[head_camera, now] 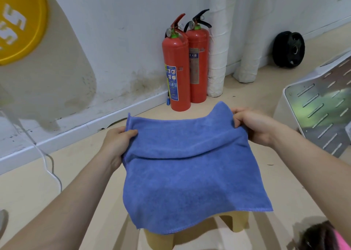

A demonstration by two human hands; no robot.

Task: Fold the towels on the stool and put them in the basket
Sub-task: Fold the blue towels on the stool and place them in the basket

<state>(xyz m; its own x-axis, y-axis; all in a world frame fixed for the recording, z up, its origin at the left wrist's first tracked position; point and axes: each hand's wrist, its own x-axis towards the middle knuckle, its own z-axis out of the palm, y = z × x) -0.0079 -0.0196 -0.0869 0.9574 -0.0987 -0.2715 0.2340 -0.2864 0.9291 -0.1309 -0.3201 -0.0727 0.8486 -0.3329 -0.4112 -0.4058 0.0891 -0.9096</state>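
I see beige floor (72,175) meeting a white wall (117,41), with open floor left of the yellow stool (161,240). My left hand (115,141) and right hand (254,124) pinch the blue towel (186,173) by its far corners; it drapes over the stool, soft and unfolded.

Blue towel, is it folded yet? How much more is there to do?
Not yet. Nothing looks finished: no folded towel and no basket show in this view. Right now the left hand and right hand each pinch a far corner of the blue towel, which drapes over the yellow stool with one loose crease. Still to do: fold it and put it in the basket.
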